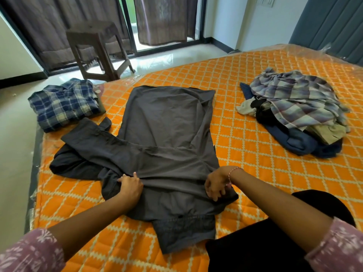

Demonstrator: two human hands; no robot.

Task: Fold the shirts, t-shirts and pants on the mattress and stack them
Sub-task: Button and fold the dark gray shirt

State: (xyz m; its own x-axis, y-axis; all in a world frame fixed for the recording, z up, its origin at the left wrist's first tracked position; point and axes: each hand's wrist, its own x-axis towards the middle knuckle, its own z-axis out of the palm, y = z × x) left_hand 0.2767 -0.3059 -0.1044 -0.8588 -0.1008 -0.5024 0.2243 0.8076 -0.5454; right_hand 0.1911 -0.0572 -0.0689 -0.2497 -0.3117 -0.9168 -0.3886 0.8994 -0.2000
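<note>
Home bedroom: orange quilted mattress [255, 79] still in plastic wrap, brown plastic stool [98, 48] on the tiled floor just beyond it, curtained sliding glass door [129, 24] behind the stool, clothes on the mattress.

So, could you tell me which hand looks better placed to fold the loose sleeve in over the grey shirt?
Probably the left hand: it grips the grey shirt on the side where the loose sleeve sprawls outward. The right hand grips the opposite edge, farther away.
</note>
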